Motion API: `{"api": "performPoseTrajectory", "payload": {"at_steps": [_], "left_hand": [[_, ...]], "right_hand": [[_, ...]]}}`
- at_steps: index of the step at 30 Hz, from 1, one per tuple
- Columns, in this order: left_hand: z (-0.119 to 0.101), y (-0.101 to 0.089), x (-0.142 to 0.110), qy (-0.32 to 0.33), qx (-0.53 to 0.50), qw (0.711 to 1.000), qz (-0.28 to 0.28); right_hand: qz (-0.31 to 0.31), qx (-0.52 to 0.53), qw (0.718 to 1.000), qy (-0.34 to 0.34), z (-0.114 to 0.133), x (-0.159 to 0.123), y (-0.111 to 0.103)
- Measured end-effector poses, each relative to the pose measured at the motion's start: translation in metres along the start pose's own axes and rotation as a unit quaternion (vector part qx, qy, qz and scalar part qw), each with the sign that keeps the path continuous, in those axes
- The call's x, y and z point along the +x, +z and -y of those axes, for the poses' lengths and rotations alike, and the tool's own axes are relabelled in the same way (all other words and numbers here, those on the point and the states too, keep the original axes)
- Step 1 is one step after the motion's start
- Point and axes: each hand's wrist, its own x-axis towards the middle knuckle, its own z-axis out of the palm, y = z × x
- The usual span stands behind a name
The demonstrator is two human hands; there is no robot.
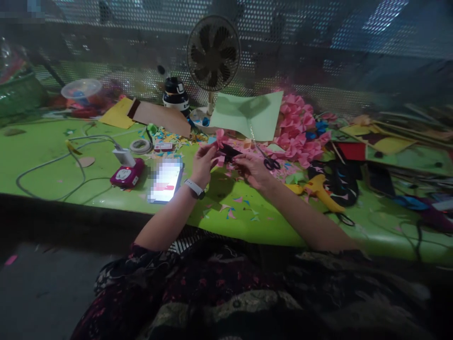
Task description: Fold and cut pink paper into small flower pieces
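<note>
My left hand point(203, 163) and my right hand point(252, 170) meet above the green table point(42, 151), both pinched on a small folded paper piece point(226, 150) that is pink at its upper left and dark in the middle. A watch sits on my left wrist. Black-handled scissors point(269, 162) lie just past my right hand. A heap of pink paper flowers point(299, 130) is behind them. A lit phone point(165, 180) lies flat to the left of my left hand.
A small fan point(213, 53) stands at the back, with a pale green sheet point(247, 115) propped before it. A yellow glue gun point(320, 189) lies right of my arm. A magenta power strip point(126, 174) with white cables, a tape roll point(140, 146) and paper scraps lie around.
</note>
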Motion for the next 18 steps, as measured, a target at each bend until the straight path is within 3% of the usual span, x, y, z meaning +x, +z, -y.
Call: {"api": "performPoseTrajectory", "payload": {"at_steps": [4,7,9,11,14,18], "left_hand": [[0.001,0.001,-0.002,-0.043,-0.013,0.997,0.066],[0.004,0.000,-0.003,-0.082,0.001,0.988,0.133],[0.006,-0.001,-0.005,-0.075,0.040,0.981,0.173],[0.007,-0.002,-0.006,-0.029,0.103,0.971,0.215],[0.007,-0.004,-0.004,0.091,0.199,0.933,0.287],[0.006,-0.007,0.000,0.195,0.271,0.887,0.319]], "right_hand": [[-0.050,0.049,0.997,-0.019,-0.003,0.008,-0.012],[-0.050,0.084,0.995,-0.025,-0.006,0.010,-0.013],[-0.044,0.091,0.994,-0.029,-0.008,0.010,-0.012],[-0.045,0.091,0.994,-0.031,-0.008,0.010,-0.014],[-0.036,0.082,0.996,-0.030,-0.006,0.009,-0.018],[-0.005,0.057,0.998,-0.007,0.002,0.003,-0.022]]}}
